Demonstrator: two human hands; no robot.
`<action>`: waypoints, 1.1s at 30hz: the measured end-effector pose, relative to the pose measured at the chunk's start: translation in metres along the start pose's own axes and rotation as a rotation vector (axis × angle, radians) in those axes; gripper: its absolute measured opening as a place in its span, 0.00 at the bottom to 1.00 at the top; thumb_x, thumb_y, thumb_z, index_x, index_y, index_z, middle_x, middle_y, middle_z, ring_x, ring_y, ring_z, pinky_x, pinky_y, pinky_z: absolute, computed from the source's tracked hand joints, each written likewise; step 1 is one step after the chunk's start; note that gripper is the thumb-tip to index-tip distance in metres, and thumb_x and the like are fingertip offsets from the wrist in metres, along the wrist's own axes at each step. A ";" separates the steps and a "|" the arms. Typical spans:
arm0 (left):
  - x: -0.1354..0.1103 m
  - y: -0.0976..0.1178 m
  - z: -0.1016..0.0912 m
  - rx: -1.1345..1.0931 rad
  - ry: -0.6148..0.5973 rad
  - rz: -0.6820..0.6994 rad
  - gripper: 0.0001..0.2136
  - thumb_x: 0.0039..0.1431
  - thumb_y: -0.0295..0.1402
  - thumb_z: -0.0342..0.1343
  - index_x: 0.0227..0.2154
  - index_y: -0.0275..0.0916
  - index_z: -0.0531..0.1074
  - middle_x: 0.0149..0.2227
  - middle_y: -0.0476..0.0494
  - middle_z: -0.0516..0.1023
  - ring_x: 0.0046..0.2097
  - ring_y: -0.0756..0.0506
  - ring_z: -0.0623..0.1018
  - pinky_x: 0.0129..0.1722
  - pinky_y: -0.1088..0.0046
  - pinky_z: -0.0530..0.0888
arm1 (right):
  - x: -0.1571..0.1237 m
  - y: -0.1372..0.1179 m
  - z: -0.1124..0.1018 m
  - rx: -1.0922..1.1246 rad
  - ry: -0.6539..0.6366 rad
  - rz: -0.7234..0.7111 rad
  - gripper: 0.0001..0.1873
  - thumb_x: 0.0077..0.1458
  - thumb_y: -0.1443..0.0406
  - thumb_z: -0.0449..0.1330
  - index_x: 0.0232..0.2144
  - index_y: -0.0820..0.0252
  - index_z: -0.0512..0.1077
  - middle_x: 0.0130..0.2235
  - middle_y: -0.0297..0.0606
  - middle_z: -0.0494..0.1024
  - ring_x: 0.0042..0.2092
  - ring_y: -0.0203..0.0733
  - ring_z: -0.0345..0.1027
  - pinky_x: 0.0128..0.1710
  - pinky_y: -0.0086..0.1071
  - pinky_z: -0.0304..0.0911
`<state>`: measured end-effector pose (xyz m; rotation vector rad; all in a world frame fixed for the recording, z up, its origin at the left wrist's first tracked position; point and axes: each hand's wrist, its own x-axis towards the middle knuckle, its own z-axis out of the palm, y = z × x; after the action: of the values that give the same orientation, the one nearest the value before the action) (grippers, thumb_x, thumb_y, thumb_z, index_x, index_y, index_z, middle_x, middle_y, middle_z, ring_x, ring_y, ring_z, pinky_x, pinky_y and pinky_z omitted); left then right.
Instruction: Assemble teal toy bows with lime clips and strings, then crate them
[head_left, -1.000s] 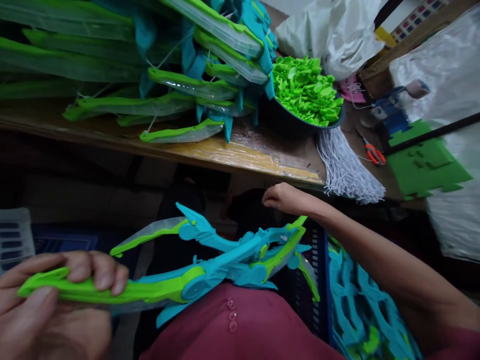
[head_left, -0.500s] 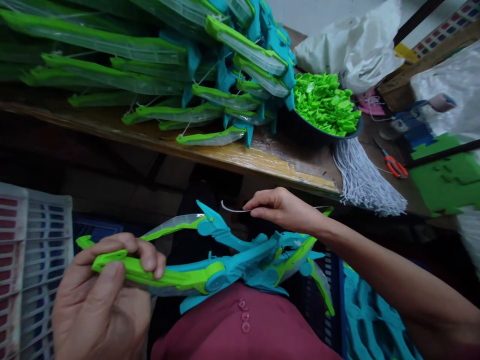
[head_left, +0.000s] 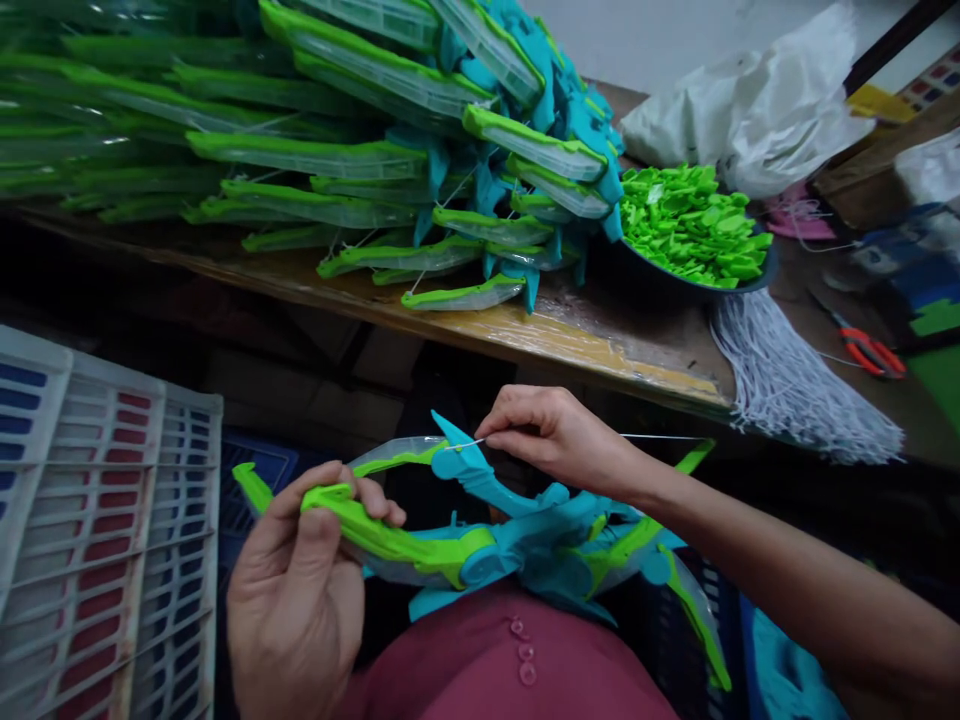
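My left hand is closed around a green arm of a blue and green plastic toy bow, thumb on top near the hooked tip. The toy lies across my lap against the maroon shirt, its green and clear limbs sticking out on both sides. Above its middle, my right hand pinches a thin white string. The string's short free end reaches left over the upper blue prong; its other side runs right behind my wrist toward a green limb tip.
Many similar blue and green toys are stacked on the wooden table. A dark bowl of small green parts, a bundle of white strings and red-handled pliers lie to the right. White plastic crates stand at left.
My right hand has drawn the string's free end closer to the upper blue prong. My left hand keeps its hold on the green arm. The whole view has shifted left.
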<state>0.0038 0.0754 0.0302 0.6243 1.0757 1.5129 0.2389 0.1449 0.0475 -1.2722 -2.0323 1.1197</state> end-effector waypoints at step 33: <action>0.013 0.016 0.001 -0.155 -0.366 0.342 0.17 0.64 0.45 0.53 0.25 0.42 0.57 0.21 0.53 0.58 0.24 0.49 0.60 0.30 0.67 0.67 | 0.018 -0.100 0.056 0.124 0.043 -0.533 0.07 0.61 0.75 0.53 0.35 0.60 0.67 0.32 0.32 0.68 0.32 0.33 0.58 0.30 0.31 0.56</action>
<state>-0.0059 0.0888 0.0426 0.9681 0.5855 1.6701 0.1401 0.1171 0.1005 -0.6269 -2.0585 0.9312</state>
